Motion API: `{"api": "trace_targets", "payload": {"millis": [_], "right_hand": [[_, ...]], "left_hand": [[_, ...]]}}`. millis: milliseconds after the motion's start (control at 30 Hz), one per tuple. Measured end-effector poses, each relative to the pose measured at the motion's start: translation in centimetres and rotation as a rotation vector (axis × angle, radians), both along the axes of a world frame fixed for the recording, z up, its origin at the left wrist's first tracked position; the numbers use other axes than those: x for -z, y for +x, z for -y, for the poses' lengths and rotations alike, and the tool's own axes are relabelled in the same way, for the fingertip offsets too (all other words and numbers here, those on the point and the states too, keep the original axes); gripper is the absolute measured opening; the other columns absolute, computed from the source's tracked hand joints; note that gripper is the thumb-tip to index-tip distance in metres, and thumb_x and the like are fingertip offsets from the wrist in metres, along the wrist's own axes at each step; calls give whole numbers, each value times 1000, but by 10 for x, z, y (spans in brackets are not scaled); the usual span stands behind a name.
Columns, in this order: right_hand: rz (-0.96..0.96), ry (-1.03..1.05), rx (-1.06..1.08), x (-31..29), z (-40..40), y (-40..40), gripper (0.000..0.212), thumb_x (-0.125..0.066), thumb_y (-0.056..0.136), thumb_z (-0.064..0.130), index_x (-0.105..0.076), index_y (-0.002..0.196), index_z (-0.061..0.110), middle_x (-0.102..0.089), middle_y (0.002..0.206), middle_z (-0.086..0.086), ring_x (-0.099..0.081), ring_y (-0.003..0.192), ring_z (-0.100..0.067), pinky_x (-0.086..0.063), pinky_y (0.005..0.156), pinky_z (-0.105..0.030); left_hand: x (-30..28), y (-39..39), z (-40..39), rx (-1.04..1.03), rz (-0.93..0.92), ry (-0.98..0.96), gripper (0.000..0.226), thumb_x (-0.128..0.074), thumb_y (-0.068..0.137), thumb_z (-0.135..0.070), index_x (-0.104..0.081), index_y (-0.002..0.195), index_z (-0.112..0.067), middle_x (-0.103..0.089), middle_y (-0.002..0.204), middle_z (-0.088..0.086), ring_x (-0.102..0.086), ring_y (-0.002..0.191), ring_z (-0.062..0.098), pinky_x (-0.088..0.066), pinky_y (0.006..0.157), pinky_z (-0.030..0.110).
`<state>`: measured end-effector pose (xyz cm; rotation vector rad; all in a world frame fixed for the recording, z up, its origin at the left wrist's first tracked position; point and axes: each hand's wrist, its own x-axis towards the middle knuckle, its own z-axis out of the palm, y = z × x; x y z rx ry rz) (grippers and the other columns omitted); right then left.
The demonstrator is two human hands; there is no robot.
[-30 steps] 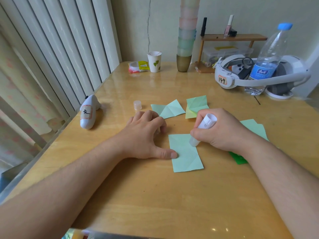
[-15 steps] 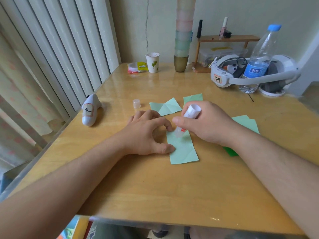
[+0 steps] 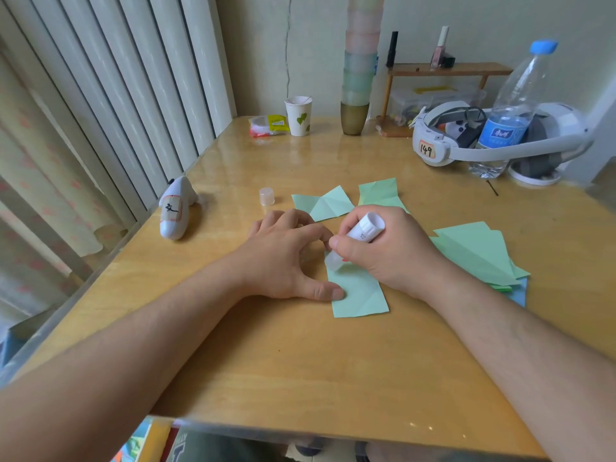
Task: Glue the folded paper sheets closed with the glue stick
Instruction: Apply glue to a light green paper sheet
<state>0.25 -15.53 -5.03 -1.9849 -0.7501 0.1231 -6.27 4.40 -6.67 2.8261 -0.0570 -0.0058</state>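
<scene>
Two bare forearms are reaching in from the near edge of the glossy wooden tabletop point(image 3: 300, 361), meeting over a pale green folded paper sheet point(image 3: 361, 295) lying flat near the centre. The left hand point(image 3: 283, 258) is arching over the sheet's left edge, thumb stretching along the tabletop with its tip pressing the paper's edge, while the curled fingertips are bearing down near the sheet's top corner; its grip is closing on nothing, only pinning. The right hand point(image 3: 390, 248) is wrapping a narrow grip around the glue stick point(image 3: 361, 231), a white cylindrical tube with a ribbed end pointing up toward 1 o'clock and its translucent tip angling down toward 7 o'clock onto the top of the sheet, just beside the left fingertips. The sheet is a creased, matte rectangle, extending from under the grip toward 6 o'clock. At 12 o'clock from the hands, a creased green sheet point(image 3: 325, 205) is lying partly unfolded, with another green sheet point(image 3: 380, 193) just beside it at 1 o'clock. At 3 o'clock from the right hand, a fanned pile of green sheets point(image 3: 476, 255) is resting, with a blue edge showing beneath. The small translucent cap point(image 3: 266, 196) is standing upright at 11 o'clock from the left hand, apart from it.
</scene>
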Motion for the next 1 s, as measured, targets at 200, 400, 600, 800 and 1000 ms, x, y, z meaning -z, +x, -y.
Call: {"api": "trace_targets", "payload": {"millis": [200,400,600,800,1000], "right_hand": [[-11,-49,14,3,0,0,19,-83,82,33,-70,72,23,-63,64,11,-53,59,-2,-41,55,-16],[7,-113,31,0,3,-2,19,-83,79,33,-69,72,22,-65,67,9,-53,60,-2,-42,56,-18],[5,-154,122,-2,30,9,21,-81,79,31,-67,71,18,-59,59,12,-48,55,-5,-41,58,-27],[20,-176,139,-1,32,13,22,-79,80,32,-65,72,17,-56,58,11,-46,55,-7,-40,56,-27],[-32,147,228,1,32,17,31,-75,83,33,-58,70,10,-51,55,6,-43,55,-15,-36,54,-27]], "left_hand": [[-1,-1,1,1,0,-2,88,-57,49,-98,-42,128,-61,-37,138,-14,-25,136,19,-24,114,43],[-1,-2,1,2,14,-11,82,-63,52,-95,-46,124,-60,-38,135,-14,-26,135,19,-23,113,43],[-3,-2,2,13,20,-27,71,-73,60,-86,-50,122,-59,-37,135,-14,-26,136,19,-22,113,41],[-4,-2,2,18,14,-22,71,-73,60,-86,-49,121,-59,-37,135,-14,-25,135,19,-21,112,40],[-4,-3,3,23,7,-14,71,-70,60,-88,-49,121,-60,-36,135,-15,-25,135,18,-21,112,40]]}}
